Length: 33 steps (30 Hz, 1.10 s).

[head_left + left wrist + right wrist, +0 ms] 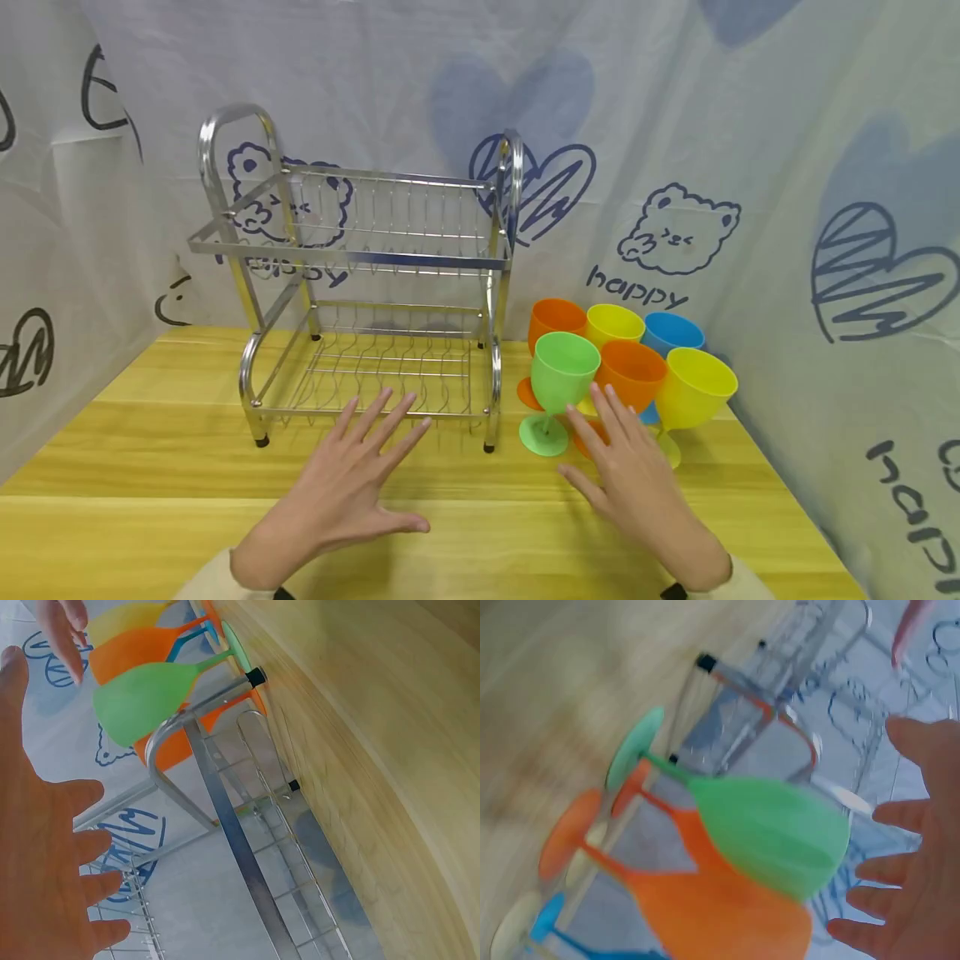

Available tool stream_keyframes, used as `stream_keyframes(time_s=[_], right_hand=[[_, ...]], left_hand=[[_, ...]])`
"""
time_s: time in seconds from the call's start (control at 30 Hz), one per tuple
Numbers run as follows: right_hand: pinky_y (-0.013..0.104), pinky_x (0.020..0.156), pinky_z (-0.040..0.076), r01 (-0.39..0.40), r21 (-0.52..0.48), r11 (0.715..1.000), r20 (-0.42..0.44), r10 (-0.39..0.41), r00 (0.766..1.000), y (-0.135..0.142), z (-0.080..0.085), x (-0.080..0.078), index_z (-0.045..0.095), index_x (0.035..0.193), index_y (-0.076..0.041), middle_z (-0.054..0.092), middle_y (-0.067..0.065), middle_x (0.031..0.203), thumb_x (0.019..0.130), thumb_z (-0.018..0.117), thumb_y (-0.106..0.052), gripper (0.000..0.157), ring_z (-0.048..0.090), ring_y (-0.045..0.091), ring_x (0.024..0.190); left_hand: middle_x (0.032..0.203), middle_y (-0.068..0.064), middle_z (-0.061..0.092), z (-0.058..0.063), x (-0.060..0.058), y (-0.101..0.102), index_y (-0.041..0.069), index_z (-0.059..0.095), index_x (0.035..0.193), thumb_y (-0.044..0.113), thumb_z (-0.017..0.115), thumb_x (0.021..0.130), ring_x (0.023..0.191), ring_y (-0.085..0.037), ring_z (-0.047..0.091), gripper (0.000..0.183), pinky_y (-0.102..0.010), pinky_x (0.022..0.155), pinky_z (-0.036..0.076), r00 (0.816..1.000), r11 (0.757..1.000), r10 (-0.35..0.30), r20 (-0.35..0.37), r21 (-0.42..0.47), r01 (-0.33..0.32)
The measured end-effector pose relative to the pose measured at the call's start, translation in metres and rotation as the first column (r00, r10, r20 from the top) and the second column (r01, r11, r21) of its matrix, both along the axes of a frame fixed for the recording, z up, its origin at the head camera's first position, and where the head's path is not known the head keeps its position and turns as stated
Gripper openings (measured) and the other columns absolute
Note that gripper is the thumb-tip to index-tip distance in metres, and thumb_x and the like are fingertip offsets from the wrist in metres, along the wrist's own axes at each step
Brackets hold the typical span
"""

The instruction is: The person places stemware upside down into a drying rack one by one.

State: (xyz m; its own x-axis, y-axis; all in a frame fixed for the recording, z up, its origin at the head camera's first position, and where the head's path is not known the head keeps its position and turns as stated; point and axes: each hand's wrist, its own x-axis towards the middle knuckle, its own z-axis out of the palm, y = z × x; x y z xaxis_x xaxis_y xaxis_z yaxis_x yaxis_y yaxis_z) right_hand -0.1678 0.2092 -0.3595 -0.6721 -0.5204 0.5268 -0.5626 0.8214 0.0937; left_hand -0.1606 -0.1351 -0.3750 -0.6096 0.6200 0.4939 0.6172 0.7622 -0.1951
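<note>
My left hand is held over the table in front of the rack, its fingers spread and nothing in it. My right hand, also with fingers spread, hovers before the goblets and overlaps a front orange goblet in the head view. Left of that stands a green goblet, and a yellow goblet is on the right. Behind them are another orange goblet, a second yellow goblet and a blue goblet. All stand upright. A two-tier metal dish rack is left of them.
The wooden table carries both rack and goblets. A pale printed cloth hangs behind and along both sides, close to the table's edges. The rack's right front leg stands near the green goblet.
</note>
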Motion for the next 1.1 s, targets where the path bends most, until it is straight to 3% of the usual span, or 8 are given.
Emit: stream_keyframes(time_s=[0.3,0.47,0.53,0.63,0.73,0.83,0.97,1.1], right_hand=[[0.069,0.088,0.042,0.010,-0.263,0.965,-0.287,-0.088,0.954,0.052,0.010,-0.021,0.056,0.127,0.006,0.043,0.033,0.139,0.099,0.034,-0.059,0.075,0.044,0.052,0.122],[0.066,0.097,0.036,0.067,-0.407,0.911,-0.303,-0.204,0.931,0.086,0.004,-0.032,0.044,0.137,0.008,0.031,0.032,0.147,0.094,0.041,-0.064,0.084,0.037,0.053,0.127],[0.063,0.104,0.030,0.108,-0.477,0.872,-0.224,-0.240,0.944,0.096,0.000,-0.034,0.035,0.142,0.009,0.026,0.033,0.149,0.091,0.045,-0.066,0.091,0.031,0.053,0.131],[0.059,0.111,0.018,0.237,-0.579,0.780,0.009,-0.284,0.959,0.105,-0.004,-0.035,0.018,0.150,0.007,0.014,0.031,0.154,0.090,0.062,-0.052,0.095,0.019,0.049,0.138],[0.059,0.113,0.012,0.403,-0.639,0.656,0.288,-0.281,0.915,0.109,-0.006,-0.036,-0.002,0.153,0.000,0.002,0.027,0.157,0.087,0.072,-0.034,0.105,0.010,0.046,0.141],[0.061,0.112,0.014,0.483,-0.676,0.557,0.463,-0.190,0.866,0.112,-0.008,-0.039,-0.016,0.152,-0.005,-0.005,0.025,0.157,0.088,0.072,-0.028,0.111,0.007,0.045,0.142],[0.061,0.110,0.021,0.497,-0.718,0.486,0.544,-0.053,0.837,0.115,-0.014,-0.046,-0.017,0.152,-0.008,0.002,0.028,0.156,0.089,0.072,-0.027,0.110,0.014,0.046,0.141],[0.057,0.108,0.029,0.511,-0.730,0.453,0.569,-0.011,0.822,0.115,-0.019,-0.052,-0.001,0.154,-0.008,0.022,0.024,0.151,0.090,0.071,-0.026,0.098,0.028,0.041,0.134]], left_hand=[[0.153,-0.015,0.030,0.003,0.000,-0.001,0.014,0.046,0.145,0.086,0.031,0.080,0.138,-0.038,0.028,0.098,-0.057,0.111,0.022,0.992,0.999,0.038,0.120,-0.042,-0.033],[0.154,-0.013,0.028,0.007,-0.003,0.004,0.017,0.042,0.148,0.081,0.041,0.081,0.140,-0.037,0.025,0.093,-0.057,0.111,0.023,0.976,0.999,0.042,0.213,-0.022,-0.039],[0.155,-0.012,0.028,0.009,-0.005,0.005,0.017,0.041,0.148,0.080,0.045,0.081,0.140,-0.037,0.025,0.092,-0.057,0.111,0.024,0.970,0.999,0.039,0.238,-0.009,-0.038],[0.155,-0.012,0.029,0.010,-0.008,0.008,0.017,0.042,0.148,0.078,0.047,0.081,0.140,-0.037,0.027,0.091,-0.057,0.110,0.027,0.968,0.999,0.030,0.248,0.004,-0.032],[0.155,-0.012,0.030,0.010,-0.009,0.009,0.016,0.042,0.148,0.077,0.047,0.082,0.138,-0.038,0.029,0.089,-0.056,0.109,0.029,0.966,1.000,0.011,0.258,0.025,-0.018],[0.154,-0.011,0.031,0.009,-0.009,0.009,0.016,0.041,0.148,0.075,0.047,0.084,0.137,-0.038,0.031,0.088,-0.057,0.107,0.032,0.962,0.998,-0.033,0.272,0.067,0.015],[0.152,-0.011,0.035,0.009,-0.008,0.006,0.013,0.043,0.147,0.071,0.049,0.086,0.135,-0.038,0.036,0.084,-0.060,0.102,0.037,0.967,0.985,-0.110,0.230,0.157,0.075],[0.149,-0.013,0.040,0.008,-0.005,0.002,0.010,0.048,0.143,0.069,0.048,0.088,0.132,-0.038,0.039,0.080,-0.060,0.098,0.040,0.972,0.963,-0.150,0.182,0.248,0.102]])
